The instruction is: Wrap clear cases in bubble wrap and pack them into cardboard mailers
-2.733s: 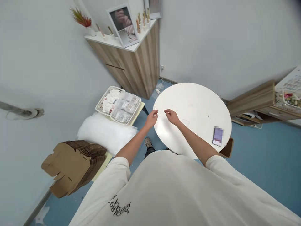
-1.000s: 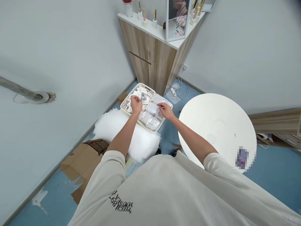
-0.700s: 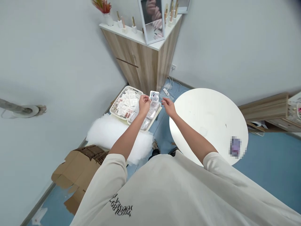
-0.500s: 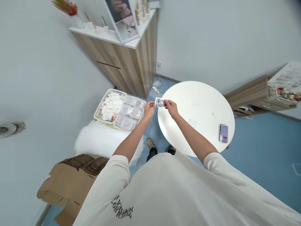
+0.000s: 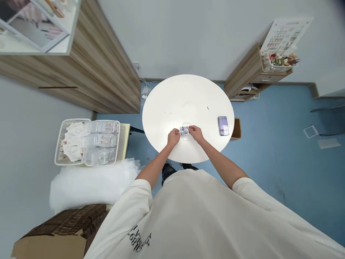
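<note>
Both of my hands hold a small clear packet (image 5: pixel 184 130) with dark pieces inside, just above the near part of a round white table (image 5: pixel 172 100). My left hand (image 5: pixel 173 137) pinches the packet's left end and my right hand (image 5: pixel 196 133) pinches its right end. A thin clear flat piece (image 5: pixel 186 137) lies on the table under the packet. At my left, a white basket (image 5: pixel 60 138) holds several clear plastic cases (image 5: pixel 99 142) and small packets.
A phone (image 5: pixel 222 125) lies on the table's right side. A wooden cabinet (image 5: pixel 88 72) stands at the back left, and a low wooden shelf (image 5: pixel 250 72) at the back right. White padding (image 5: pixel 88 185) and flat cardboard boxes (image 5: pixel 59 230) lie at my left. The floor is blue.
My left hand picked a small packet out of the basket. I turned right toward the round table, my right hand joined on the packet, and both hands now hold it over the table.
</note>
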Demonstrator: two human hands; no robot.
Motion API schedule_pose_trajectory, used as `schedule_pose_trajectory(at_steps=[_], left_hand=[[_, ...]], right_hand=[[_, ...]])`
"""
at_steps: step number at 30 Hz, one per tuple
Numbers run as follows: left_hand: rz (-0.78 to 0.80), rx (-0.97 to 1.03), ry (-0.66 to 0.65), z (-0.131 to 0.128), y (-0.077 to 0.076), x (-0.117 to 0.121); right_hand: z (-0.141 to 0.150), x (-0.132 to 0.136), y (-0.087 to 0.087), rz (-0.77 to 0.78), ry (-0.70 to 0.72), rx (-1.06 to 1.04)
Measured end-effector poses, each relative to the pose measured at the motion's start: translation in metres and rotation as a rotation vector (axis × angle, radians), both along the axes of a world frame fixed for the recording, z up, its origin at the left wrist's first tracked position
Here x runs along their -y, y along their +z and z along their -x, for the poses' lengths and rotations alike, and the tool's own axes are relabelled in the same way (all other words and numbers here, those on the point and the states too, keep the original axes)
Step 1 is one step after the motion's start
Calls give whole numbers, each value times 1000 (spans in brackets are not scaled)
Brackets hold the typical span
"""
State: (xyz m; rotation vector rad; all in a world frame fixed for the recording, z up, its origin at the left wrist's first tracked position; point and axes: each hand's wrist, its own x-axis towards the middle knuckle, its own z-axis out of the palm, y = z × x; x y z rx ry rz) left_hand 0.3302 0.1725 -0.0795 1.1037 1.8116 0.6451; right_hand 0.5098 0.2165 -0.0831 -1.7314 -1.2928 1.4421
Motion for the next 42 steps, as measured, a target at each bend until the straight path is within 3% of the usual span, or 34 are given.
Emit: schedule_pose_trajectory(at_steps=[6, 15, 21, 36, 39, 42], left_hand=[[155, -81, -97, -47, -21, 5], [216, -43, -55, -46, -48, 12], [180, -16, 6, -40, -45, 14], [142, 58, -80, -37, -46, 10], [108, 16, -174, -36, -44, 12], [101, -78, -372, -37, -42, 17]], right_hand=[[-43, 14, -32, 69, 69, 180], [-37, 22, -44, 141, 182, 240], [-35, 24, -44, 162, 210, 244], [-39, 23, -44, 176, 168, 283], [-38, 22, -45, 181, 169, 284], [-38, 21, -45, 189, 170, 282]])
